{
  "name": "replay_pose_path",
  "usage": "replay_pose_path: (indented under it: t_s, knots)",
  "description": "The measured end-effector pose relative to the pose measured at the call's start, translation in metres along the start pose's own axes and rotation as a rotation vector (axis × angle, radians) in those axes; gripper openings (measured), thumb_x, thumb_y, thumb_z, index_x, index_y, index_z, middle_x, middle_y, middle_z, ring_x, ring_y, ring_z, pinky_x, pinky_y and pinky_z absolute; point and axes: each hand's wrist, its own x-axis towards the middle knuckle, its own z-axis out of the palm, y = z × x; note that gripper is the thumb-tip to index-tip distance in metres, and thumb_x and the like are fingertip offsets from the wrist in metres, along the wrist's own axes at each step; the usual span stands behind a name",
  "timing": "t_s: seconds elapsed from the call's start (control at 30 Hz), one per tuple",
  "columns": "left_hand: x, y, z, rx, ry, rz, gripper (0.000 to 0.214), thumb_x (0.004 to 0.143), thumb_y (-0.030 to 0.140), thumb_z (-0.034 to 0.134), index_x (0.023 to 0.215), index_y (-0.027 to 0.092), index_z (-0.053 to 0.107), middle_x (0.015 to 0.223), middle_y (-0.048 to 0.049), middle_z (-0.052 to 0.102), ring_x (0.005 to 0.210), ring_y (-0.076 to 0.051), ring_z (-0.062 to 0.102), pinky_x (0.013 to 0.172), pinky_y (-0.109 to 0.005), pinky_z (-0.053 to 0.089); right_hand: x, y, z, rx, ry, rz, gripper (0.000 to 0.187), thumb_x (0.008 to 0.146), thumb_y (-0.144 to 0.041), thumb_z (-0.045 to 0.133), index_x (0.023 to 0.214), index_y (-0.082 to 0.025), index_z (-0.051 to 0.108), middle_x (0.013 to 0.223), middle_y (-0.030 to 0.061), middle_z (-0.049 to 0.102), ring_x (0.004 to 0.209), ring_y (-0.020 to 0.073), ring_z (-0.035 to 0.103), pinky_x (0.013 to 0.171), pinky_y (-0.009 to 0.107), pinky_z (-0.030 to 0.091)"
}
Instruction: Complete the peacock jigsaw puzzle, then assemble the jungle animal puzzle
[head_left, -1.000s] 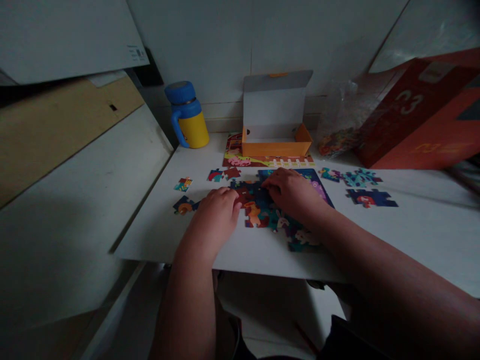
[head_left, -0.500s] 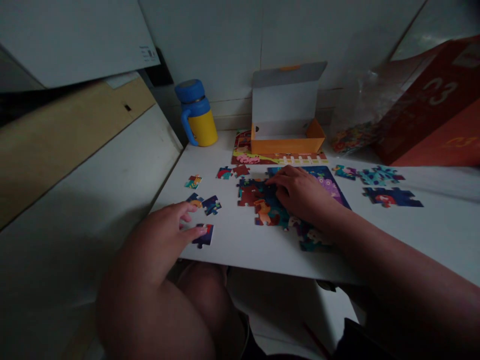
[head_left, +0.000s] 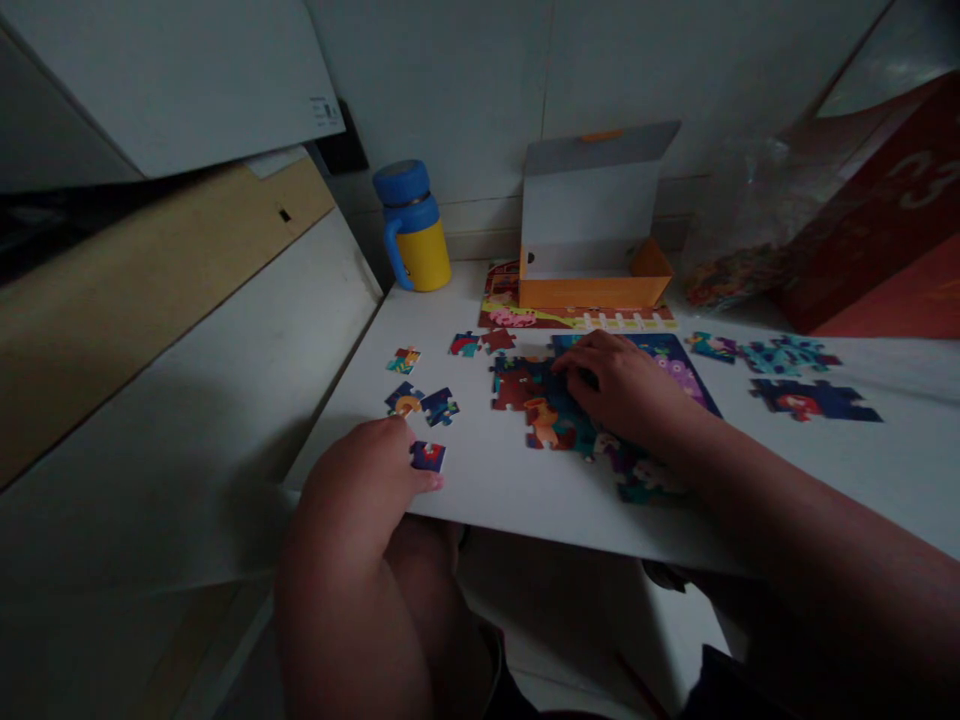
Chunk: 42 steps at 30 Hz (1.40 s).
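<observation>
The left hand (head_left: 367, 465) bends around a dark blue puzzle piece (head_left: 428, 457) with a red patch, near the table's (head_left: 487, 490) left near edge; whether it grips the piece, I cannot tell. The right hand (head_left: 626, 385) lies loosely curled over the partly joined puzzle (head_left: 551, 425) in the middle, its grip hidden. Beyond stand an open orange box (head_left: 592, 292) and, far left, a blue-and-yellow flask (head_left: 424, 255)

Assembled puzzle (head_left: 545, 424): partly hidden by right hand (head_left: 621, 388) | left hand (head_left: 375, 455): touch on red-marked piece (head_left: 429, 457) unclear | red box (head_left: 896, 240) — cut by right edge | label (head_left: 325, 111) — print illegibly small
</observation>
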Motion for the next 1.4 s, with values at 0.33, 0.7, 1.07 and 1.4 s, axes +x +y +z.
replay_pose_path:
  t_s: [0.33,0.7,1.07,1.4]
  knots:
    - [-0.002,0.012,-0.002,-0.033,0.023,-0.008,0.04,0.076,0.028,0.092,0.108,0.021,0.069,0.119,-0.0096,0.074,0.112,-0.031,0.07,0.093,-0.039,0.051,-0.001,0.0,-0.003,0.016,0.002,-0.017,0.024,0.098,-0.016,0.061,0.111,-0.019,0.081,0.116,0.0145,0.072,0.109,0.0338,0.069,0.103,0.049,0.055]
    - [0.003,0.013,-0.006,-0.143,-0.049,0.266,0.035,0.084,0.005,0.073,0.112,0.025,0.077,0.123,-0.0049,0.07,0.115,-0.026,0.069,0.102,-0.038,0.053,-0.001,-0.001,-0.004,0.028,-0.007,-0.011,0.023,0.097,-0.016,0.062,0.111,-0.019,0.081,0.116,0.0148,0.072,0.111,0.0342,0.069,0.105,0.049,0.054]
    - [-0.004,0.024,0.006,-0.009,0.1,0.158,0.032,0.089,0.037,0.084,0.111,0.018,0.071,0.127,-0.0142,0.07,0.121,-0.034,0.067,0.107,-0.046,0.053,-0.001,-0.001,-0.005,0.027,-0.026,0.001,0.025,0.098,-0.015,0.06,0.112,-0.019,0.08,0.116,0.0146,0.072,0.111,0.0332,0.069,0.104,0.048,0.054]
    - [0.0,0.033,0.009,-0.011,0.02,0.149,0.032,0.081,0.025,0.089,0.106,0.018,0.071,0.119,-0.0125,0.075,0.116,-0.032,0.069,0.098,-0.041,0.051,0.0,-0.001,-0.005,0.038,-0.033,0.0,0.024,0.098,-0.015,0.06,0.111,-0.019,0.08,0.115,0.015,0.072,0.111,0.0332,0.068,0.103,0.049,0.054]
